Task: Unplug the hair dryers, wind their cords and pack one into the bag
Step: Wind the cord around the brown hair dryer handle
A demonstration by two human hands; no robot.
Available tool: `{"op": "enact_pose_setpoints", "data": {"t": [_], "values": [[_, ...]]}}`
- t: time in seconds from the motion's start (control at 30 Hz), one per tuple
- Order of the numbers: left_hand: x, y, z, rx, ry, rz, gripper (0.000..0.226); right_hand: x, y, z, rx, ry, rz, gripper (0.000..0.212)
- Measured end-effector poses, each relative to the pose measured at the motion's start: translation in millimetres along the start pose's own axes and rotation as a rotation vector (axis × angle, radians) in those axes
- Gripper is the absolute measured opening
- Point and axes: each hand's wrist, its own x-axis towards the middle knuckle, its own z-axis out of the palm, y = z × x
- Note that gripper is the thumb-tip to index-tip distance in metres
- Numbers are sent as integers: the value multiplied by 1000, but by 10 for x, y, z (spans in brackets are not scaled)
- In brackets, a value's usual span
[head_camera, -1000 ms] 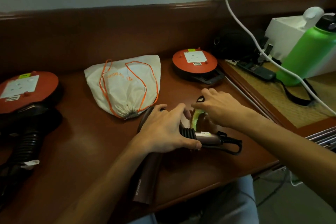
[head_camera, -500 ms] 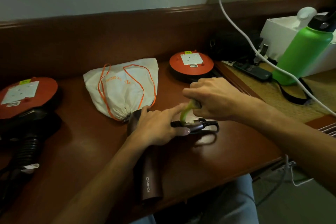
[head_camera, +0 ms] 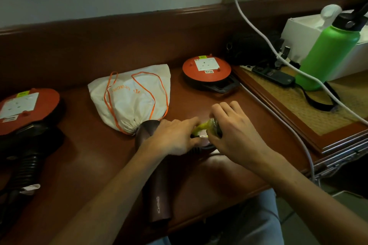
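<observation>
Hands: left (head_camera: 175,137) pressing maroon hair dryer (head_camera: 157,191) with unreadable lettering, right (head_camera: 237,137) fingers pinching yellow-green strap (head_camera: 201,127); "Swytzes"-like label on round orange socket reel (head_camera: 207,69).

White bag (head_camera: 137,101) with orange drawstring (head_camera: 153,95), maroon hair dryer (head_camera: 159,191), green bottle (head_camera: 328,53).

1. Bare wooden desk (head_camera: 83,157) lies open between the black hair dryer (head_camera: 23,157) at the left and the brown hair dryer (head_camera: 157,189) in the middle.
2. The drawstring bag (head_camera: 133,99) lies behind that strip, its gathered mouth touching the brown dryer's head.
3. Both hands, left hand (head_camera: 175,137) and right hand (head_camera: 235,135), crowd the desk just right of the bag.
4. Two orange socket reels (head_camera: 207,69) (head_camera: 25,107) sit at the back right and left.
5. A white cable (head_camera: 278,117) runs along the desk's right edge, beside the raised tray (head_camera: 310,125) carrying a green bottle (head_camera: 328,53).
</observation>
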Motion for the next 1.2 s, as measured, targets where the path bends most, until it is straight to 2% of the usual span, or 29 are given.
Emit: {"op": "enact_pose_setpoints", "data": {"t": [0.13,0.23,0.33,0.47,0.67,0.77,0.87,1.07,1.2], "values": [[66,14,2,-25,-101,70,69,-25,-18,-95,118,-68,19,30],[43,22,124,66,-45,80,78,-101,16,-118,135,-94,82,28],[70,73,175,34,-2,113,69,-114,29,-158,36,-133,58,17],[102,99,173,-103,1,132,50,-25,31,-148,-43,-209,67,27],[107,11,190,-261,68,148,43,-143,-16,-2,40,-95,78,27],[113,-33,199,-292,119,160,39,-313,5,206,175,71,143,22],[126,-21,194,-324,130,145,36,-425,19,446,248,195,211,26],[138,-75,169,-312,158,141,34,-439,31,648,361,215,230,32],[152,-94,143,-444,76,115,40,-414,17,546,498,206,225,32]]}}
